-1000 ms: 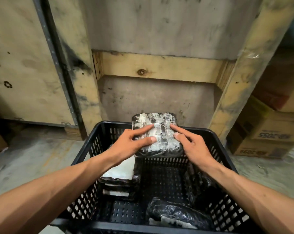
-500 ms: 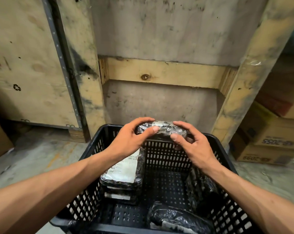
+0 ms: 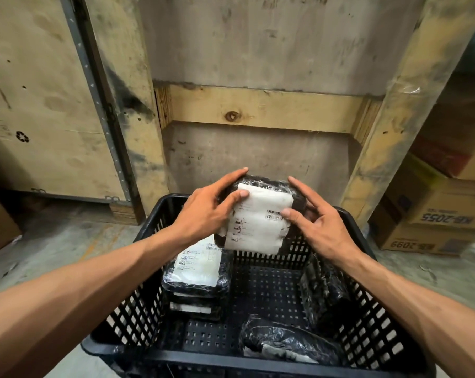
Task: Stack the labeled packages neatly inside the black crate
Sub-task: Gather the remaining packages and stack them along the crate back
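Observation:
I hold a black plastic-wrapped package (image 3: 258,222) over the far end of the black crate (image 3: 378,317), its white barcode label facing me. My left hand (image 3: 206,211) grips its left edge and my right hand (image 3: 315,222) its right edge. A stack of labeled packages (image 3: 196,274) stands in the crate's far left corner, label up. One wrapped package (image 3: 324,293) leans against the right wall. Another (image 3: 285,342) lies at the near side with its label mostly hidden.
The crate sits on a concrete floor in front of a wooden crate frame (image 3: 266,109). Cardboard boxes (image 3: 432,216) are stacked to the right. A plywood panel (image 3: 40,105) stands at the left. The crate's middle floor (image 3: 266,290) is bare.
Both hands have flipped the held package over, from its wrapped back through edge-on, so the white label now faces me. It stays above the crate's far end.

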### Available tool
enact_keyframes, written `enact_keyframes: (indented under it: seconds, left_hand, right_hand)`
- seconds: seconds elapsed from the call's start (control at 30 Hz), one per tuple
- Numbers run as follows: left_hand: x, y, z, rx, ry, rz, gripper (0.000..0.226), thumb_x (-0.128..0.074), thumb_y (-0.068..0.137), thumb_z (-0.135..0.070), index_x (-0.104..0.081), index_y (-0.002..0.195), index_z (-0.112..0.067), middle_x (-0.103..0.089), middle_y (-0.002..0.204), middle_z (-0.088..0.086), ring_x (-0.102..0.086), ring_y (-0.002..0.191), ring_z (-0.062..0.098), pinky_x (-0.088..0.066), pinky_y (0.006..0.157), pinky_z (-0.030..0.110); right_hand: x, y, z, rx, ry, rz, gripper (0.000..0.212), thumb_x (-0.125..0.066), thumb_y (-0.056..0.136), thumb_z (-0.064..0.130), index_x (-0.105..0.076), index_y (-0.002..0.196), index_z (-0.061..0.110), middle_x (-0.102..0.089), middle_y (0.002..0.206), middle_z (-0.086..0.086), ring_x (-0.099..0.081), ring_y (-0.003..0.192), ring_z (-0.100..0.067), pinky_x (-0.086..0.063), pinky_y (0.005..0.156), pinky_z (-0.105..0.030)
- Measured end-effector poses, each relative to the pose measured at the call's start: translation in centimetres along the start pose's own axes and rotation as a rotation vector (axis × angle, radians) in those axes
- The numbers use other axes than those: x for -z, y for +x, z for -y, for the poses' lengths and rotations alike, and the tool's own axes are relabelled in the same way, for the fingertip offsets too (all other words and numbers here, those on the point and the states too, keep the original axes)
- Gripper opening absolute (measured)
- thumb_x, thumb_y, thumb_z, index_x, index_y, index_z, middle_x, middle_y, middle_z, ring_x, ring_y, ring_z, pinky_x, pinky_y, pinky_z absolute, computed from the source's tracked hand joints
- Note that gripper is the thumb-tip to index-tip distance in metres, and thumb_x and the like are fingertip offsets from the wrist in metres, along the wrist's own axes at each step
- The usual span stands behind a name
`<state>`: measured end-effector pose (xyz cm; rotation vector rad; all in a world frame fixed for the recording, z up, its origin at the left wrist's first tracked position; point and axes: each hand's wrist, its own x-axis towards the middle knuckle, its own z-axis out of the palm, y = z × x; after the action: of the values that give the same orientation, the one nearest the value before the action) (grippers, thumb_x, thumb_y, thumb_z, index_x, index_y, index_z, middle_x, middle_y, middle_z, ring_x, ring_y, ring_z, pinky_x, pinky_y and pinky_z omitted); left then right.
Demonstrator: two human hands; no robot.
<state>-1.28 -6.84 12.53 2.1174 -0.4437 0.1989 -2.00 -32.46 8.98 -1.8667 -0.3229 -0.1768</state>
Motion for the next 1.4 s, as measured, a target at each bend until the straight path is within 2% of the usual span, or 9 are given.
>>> enact_keyframes:
  seconds: [0.13,0.27,0.33,0.5,0.77,0.97,1.13,1.27,1.4]
  left_hand:
    - [-0.4,0.0,0.7,0.051,0.060,-0.011,0.054,-0.044,0.093,-0.073,-0.031,0.144,-0.064,-0.073,0.116,-0.002,-0.067,0.105,0.018,-0.054,0.095,0.040]
    - [-0.5,-0.1,0.4,0.026,0.001,0.092,0.063,-0.058,0.094,-0.058,-0.027,0.149,-0.060,-0.055,0.118,-0.035,-0.062,0.084,-0.009,-0.051,0.085,0.014]
    - [-0.5,0.2,0.8,0.027,-0.177,0.134,0.058,-0.062,0.097,-0.045,-0.037,0.148,-0.054,-0.053,0.135,-0.032,-0.061,0.105,-0.015,-0.051,0.096,0.016]
    - [-1.4,0.3,1.1,0.089,-0.452,0.017,0.042,-0.064,0.099,-0.016,-0.060,0.140,-0.025,-0.057,0.143,-0.011,-0.058,0.118,-0.009,-0.049,0.098,0.016]
    - [-3.1,-0.4,1.3,0.216,-0.462,0.123,0.079,-0.068,0.097,-0.022,-0.021,0.159,-0.034,-0.052,0.145,-0.010,-0.065,0.105,-0.010,-0.053,0.083,0.011]
    - [-5.8,-1.1,2.6,0.272,-0.009,0.416,0.138,-0.093,0.066,-0.036,0.008,0.160,-0.036,0.024,0.166,0.005,0.027,0.149,0.018,0.006,0.121,0.036]
    - [-8.7,-2.1,3.8,0.322,-0.040,0.452,0.143,-0.095,0.062,-0.038,0.010,0.159,-0.036,0.024,0.165,0.005,0.024,0.149,0.016,0.012,0.119,0.039]
    - [-10.5,-2.8,5.6,0.415,-0.090,0.475,0.150,-0.098,0.050,-0.042,0.010,0.154,-0.047,0.010,0.169,0.003,-0.005,0.155,0.024,-0.004,0.125,0.049]
    - [-10.8,-3.8,6.7,0.488,-0.063,0.496,0.141,-0.093,0.065,-0.018,0.011,0.157,-0.039,0.026,0.163,0.002,0.015,0.152,0.020,0.013,0.116,0.042]
  right_hand:
    - [-0.3,-0.1,0.7,-0.028,-0.164,-0.062,0.059,-0.064,0.091,0.063,-0.035,0.142,0.074,-0.067,0.124,0.024,-0.066,0.109,-0.045,-0.060,0.093,-0.048]
    - [-0.6,-0.3,0.6,-0.069,-0.273,-0.095,0.059,-0.053,0.094,0.070,-0.020,0.141,0.080,-0.065,0.135,-0.023,-0.070,0.080,-0.045,-0.057,0.077,-0.028]
    - [-1.0,-0.5,0.6,-0.076,-0.295,-0.110,0.059,-0.050,0.096,0.069,-0.015,0.141,0.082,-0.062,0.136,-0.028,-0.065,0.069,-0.033,-0.055,0.077,-0.030]
    - [-1.9,-0.2,0.1,-0.062,-0.105,-0.039,0.066,-0.050,0.097,0.067,-0.007,0.145,0.079,-0.034,0.167,0.007,-0.038,0.150,-0.025,-0.038,0.118,-0.057]
    - [-2.3,-1.1,-2.1,-0.055,-0.039,0.053,0.072,-0.062,0.098,0.052,-0.019,0.154,0.066,-0.033,0.157,0.022,-0.039,0.144,-0.004,-0.043,0.117,-0.039]
    - [-1.4,-2.6,-3.8,-0.180,-0.065,0.025,0.064,-0.052,0.106,0.042,-0.021,0.162,0.042,-0.028,0.162,0.021,-0.037,0.145,0.000,-0.036,0.119,-0.026]
    - [0.7,-4.3,-5.7,-0.287,-0.239,0.220,0.088,-0.063,0.099,0.045,-0.003,0.164,0.037,-0.012,0.158,0.028,-0.018,0.139,0.020,-0.016,0.098,0.008]
    - [1.5,-4.3,-6.7,-0.393,-0.309,0.462,0.130,-0.084,0.080,0.051,0.019,0.160,0.037,0.007,0.169,0.017,-0.008,0.152,-0.001,-0.011,0.124,-0.022]
    - [0.8,-4.1,-7.3,-0.464,-0.470,0.668,0.142,-0.088,0.081,0.030,0.034,0.155,0.028,-0.002,0.169,0.011,-0.016,0.148,-0.005,-0.011,0.117,-0.017]
